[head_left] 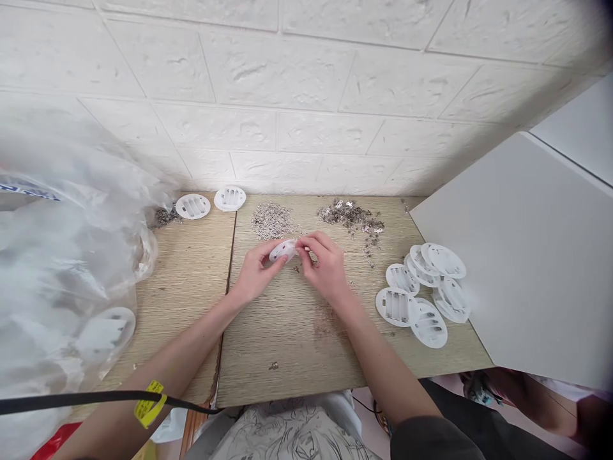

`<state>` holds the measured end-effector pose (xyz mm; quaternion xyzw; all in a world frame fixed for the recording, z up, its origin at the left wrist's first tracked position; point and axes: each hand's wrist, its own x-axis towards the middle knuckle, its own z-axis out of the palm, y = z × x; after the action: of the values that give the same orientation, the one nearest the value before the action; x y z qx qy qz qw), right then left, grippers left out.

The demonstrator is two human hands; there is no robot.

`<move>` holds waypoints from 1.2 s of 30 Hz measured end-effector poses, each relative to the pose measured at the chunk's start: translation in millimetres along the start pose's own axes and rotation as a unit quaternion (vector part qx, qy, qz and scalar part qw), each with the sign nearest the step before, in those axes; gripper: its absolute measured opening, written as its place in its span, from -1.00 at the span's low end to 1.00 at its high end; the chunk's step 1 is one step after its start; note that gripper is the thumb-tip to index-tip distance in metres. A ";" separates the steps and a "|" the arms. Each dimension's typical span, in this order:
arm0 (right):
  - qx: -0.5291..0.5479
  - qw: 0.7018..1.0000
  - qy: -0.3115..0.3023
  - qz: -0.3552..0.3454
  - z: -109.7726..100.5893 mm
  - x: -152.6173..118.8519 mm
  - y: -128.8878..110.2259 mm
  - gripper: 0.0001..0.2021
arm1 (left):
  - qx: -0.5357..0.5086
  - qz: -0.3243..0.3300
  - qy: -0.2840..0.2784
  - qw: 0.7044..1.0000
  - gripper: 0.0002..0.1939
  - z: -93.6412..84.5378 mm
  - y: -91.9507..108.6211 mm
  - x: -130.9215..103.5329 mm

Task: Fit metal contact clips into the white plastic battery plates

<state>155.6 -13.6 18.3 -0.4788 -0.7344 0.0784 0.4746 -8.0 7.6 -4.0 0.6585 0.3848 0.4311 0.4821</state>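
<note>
My left hand [257, 273] grips a round white plastic battery case [282, 250], tilted up above the middle of the table. At the case's right edge, my right hand [324, 263] has thumb and forefinger pinched together; whatever is between them is too small to make out. Just beyond the hands lie a heap of tiny silvery metal parts [271, 221] and, to its right, a looser pile of metal contact pieces [352, 217]. A few loose bits [297, 269] rest on the wood beneath the case.
Several white battery cases [396, 305] overlap at the right, beside a grey panel [517, 255]. Two more cases [193, 206] stand back left. Large clear plastic bags [71, 255] crowd the left side. A black cable [96, 399] with a yellow tag crosses the lower left. Another person's arm [536, 402] shows lower right.
</note>
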 end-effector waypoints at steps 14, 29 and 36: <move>-0.047 0.998 0.027 -0.030 12.7 -4.4 3.5 -0.80 | -0.009 -0.027 0.027 0.999 -0.66 5.1 4.9 -3.3; 0.049 0.994 0.051 0.078 2.0 0.8 -6.2 -0.91 | -0.036 -0.019 0.058 0.998 -0.69 2.2 2.9 1.2; 0.045 0.997 0.040 0.040 3.4 -0.4 -3.8 -0.90 | -0.033 0.003 0.043 0.999 -0.69 2.6 0.8 0.1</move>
<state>150.6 -14.8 18.4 -0.4890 -0.6910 0.1110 0.5207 -5.4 6.8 -3.6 0.6242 0.3892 0.4728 0.4852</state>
